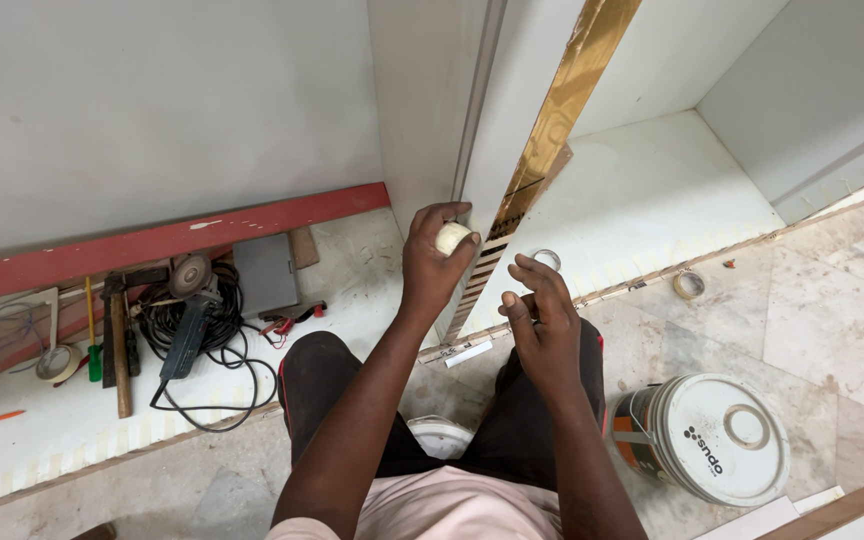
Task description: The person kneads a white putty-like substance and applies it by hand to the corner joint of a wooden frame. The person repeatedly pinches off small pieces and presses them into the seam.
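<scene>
The left hand [432,262] is closed around a small whitish roll [451,237], pressing it against the front edge of the white cabinet partition [487,150], just left of the gold trim strip [552,120]. The right hand [542,320] hovers just right of that strip's lower end, fingers loosely curled and holding nothing. A white lidded bucket [717,435] stands well right of the strip's foot.
</scene>
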